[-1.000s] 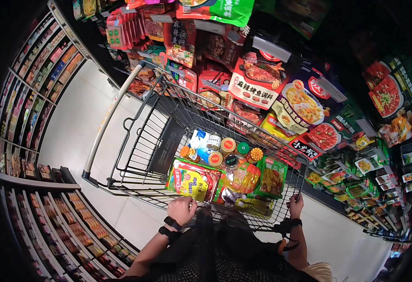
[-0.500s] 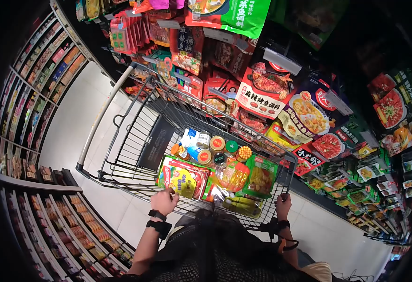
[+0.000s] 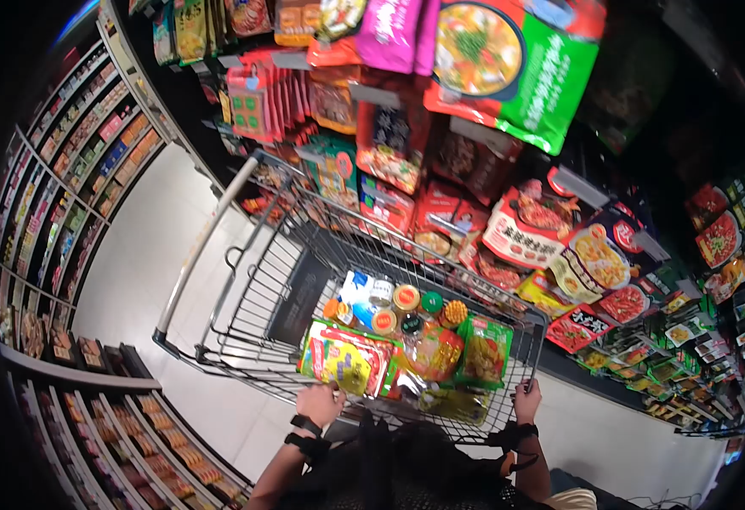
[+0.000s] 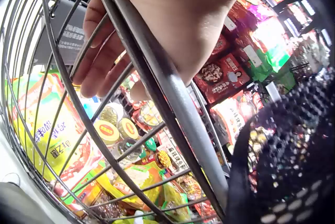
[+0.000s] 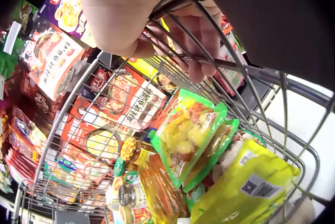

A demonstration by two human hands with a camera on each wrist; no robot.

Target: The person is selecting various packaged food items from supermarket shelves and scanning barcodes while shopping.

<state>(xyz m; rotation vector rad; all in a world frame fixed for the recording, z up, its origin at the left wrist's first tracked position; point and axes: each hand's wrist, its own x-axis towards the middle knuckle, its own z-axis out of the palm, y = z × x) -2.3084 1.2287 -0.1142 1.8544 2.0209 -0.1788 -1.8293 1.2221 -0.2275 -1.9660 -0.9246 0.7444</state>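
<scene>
A wire shopping cart (image 3: 258,365) stands in front of me, its long side toward my body. My left hand (image 3: 320,405) rests over the near rim; the left wrist view shows the fingers (image 4: 99,59) hanging loosely inside the wires. At the right end of the cart, my right hand (image 3: 526,401) grips the rim, its fingers (image 5: 201,33) curled round the metal. Inside lie a yellow-and-red food package (image 3: 347,364), a green-edged pouch (image 3: 485,350) and a yellow packet (image 5: 243,190). Several lidded jars (image 3: 406,297) stand behind them.
Hanging seasoning pouches (image 3: 521,228) crowd the shelves along the cart's far side. A large green-and-red pouch (image 3: 551,85) hangs high in front. More stocked shelves (image 3: 75,195) line the left. Pale floor tiles (image 3: 143,229) run between. The cart's handle (image 3: 190,263) is at its left end.
The shelf pouches have shifted right and down in the head view, with the cart moved left relative to them. Both hands stay at the same places on the rim.
</scene>
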